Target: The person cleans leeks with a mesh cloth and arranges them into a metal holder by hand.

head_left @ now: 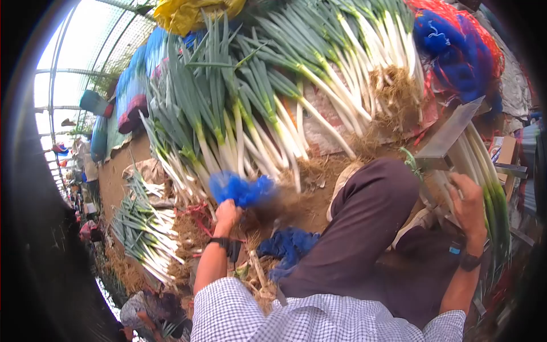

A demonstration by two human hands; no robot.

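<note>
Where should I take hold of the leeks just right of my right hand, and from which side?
Probably around the pale shafts of the leeks, coming from the left, where your right hand is. The shafts lie fairly straight and close together, making a compact bundle, while the green leaves bend toward the lower end.

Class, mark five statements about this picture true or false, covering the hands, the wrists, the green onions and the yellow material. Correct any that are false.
1. The left hand holds a blue bundle. True.
2. The other hand holds it too. False: the right hand is apart from it, near a metal plate.
3. In the big row of green onions, the white ends lie nearer the person. True.
4. Both wrists are bare. False: each wears a dark band.
5. Yellow material shows at the top of the view. True.
</note>
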